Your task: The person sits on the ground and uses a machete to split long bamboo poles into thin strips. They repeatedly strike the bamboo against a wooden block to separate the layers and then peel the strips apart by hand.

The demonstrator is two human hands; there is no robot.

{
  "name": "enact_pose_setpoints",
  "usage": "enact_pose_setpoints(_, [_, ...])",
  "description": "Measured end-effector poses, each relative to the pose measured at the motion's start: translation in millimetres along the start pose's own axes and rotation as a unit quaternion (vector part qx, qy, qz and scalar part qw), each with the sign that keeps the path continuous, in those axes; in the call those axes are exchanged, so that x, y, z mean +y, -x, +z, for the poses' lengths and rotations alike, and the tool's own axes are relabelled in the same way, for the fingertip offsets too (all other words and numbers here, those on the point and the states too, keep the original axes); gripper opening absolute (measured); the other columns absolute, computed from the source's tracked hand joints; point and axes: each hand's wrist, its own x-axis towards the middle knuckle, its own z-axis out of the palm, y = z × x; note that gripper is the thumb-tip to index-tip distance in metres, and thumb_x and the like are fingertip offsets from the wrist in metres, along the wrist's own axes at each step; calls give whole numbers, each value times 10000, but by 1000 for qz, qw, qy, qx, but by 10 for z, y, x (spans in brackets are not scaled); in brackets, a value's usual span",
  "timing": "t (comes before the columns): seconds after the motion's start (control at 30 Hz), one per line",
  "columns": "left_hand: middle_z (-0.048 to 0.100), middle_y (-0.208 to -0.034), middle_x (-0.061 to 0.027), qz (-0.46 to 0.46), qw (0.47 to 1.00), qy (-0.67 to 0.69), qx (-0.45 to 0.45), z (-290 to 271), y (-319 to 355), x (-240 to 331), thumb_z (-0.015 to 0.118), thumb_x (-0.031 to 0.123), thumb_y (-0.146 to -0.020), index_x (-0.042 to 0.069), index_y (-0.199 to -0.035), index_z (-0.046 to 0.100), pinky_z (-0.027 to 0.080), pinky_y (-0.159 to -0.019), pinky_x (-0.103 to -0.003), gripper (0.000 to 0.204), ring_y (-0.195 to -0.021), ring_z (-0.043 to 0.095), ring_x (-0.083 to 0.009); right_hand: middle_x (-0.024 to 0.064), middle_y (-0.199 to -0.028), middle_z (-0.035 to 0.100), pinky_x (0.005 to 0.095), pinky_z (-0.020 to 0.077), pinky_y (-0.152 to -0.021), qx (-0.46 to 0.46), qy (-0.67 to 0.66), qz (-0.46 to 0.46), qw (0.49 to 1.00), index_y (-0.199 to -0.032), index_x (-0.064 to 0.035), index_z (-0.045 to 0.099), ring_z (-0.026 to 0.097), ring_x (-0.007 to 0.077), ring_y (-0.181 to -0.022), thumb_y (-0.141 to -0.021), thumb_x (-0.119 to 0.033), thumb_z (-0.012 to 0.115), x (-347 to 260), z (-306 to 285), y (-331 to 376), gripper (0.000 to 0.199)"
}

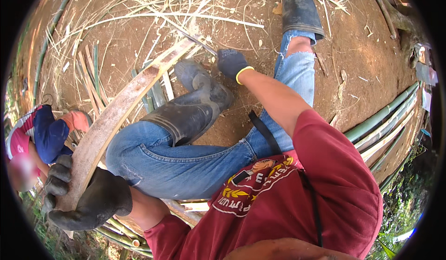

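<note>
Nearest the camera is the red shirt, and just past it the left hand (pixel 86 195), in a black glove, is wrapped tight round the near end of a long bamboo slat (pixel 121 113). The slat runs up and away from that grip, bowed a little, crossing beside the bent left knee and ending near the rubber boot (pixel 195 107).

Farther out, the right hand (pixel 232 65), also gloved, with a yellow cuff, is closed round the handle of a knife (pixel 197 41). Its thin blade points left and meets the far tip of the slat, where the wood looks pale and freshly cut. I cannot tell whether the edge is in the wood or only lying against it.

The step in hand appears to be splitting or shaving the slat from its far end, with the left hand steadying the stock and the right working the blade. The next move probably calls for keeping the slat braced firmly against the leg, so it does not twist, and for guiding the blade along the grain and away from the boot and knee.

Beyond lie bare earth, strewn with pale shavings (pixel 153 9) and thin strips. Green bamboo poles (pixel 390 120) are stacked on the right. Another person in a blue sleeve (pixel 49 132) crouches at the left edge.
</note>
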Motion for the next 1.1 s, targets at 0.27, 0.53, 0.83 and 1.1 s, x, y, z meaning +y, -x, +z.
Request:
enact_pose_setpoints(0.27, [479, -771, -17, -30, 998, 48, 36, -124, -56, -145, 465, 431, -936, 124, -952, 568, 427, -720, -414, 325, -721, 464, -214, 192, -981, 700, 447, 544, -790, -29, 54, 23, 998, -1023, -59, 677, 685, 340, -928, -922, -212, 480, 187, -13, -255, 269])
enact_pose_setpoints(0.53, [478, -797, -13, -5, 999, -3, 33, -69, -43, -71, 402, 395, -986, 104, -909, 520, 414, -678, -373, 323, -701, 436, -201, 230, -1002, 690, 473, 536, -829, -31, 14, 75, 997, -1032, -20, 687, 681, 374, -954, -893, -191, 481, 352, 32, -368, 301])
enact_pose_setpoints(0.83, [551, -840, -53, -8, 1000, 21, 16, -182, -43, -101, 393, 417, -996, 56, -1029, 503, 477, -824, -440, 379, -789, 536, -267, 126, -810, 689, 452, 543, -682, -3, -132, -63, 989, -1206, -17, 552, 691, 320, -773, -955, -253, 493, -649, -679, 586, 349])
enact_pose_setpoints(1.1, [562, -809, -89, 51, 981, -100, 155, 107, -71, -103, 462, 418, -958, -1, -1039, 519, 533, -857, -490, 431, -752, 577, -292, 229, -1033, 686, 464, 538, -810, -63, 28, 61, 996, -1237, -12, 552, 685, 361, -937, -974, -195, 387, 34, -33, 187, 360])
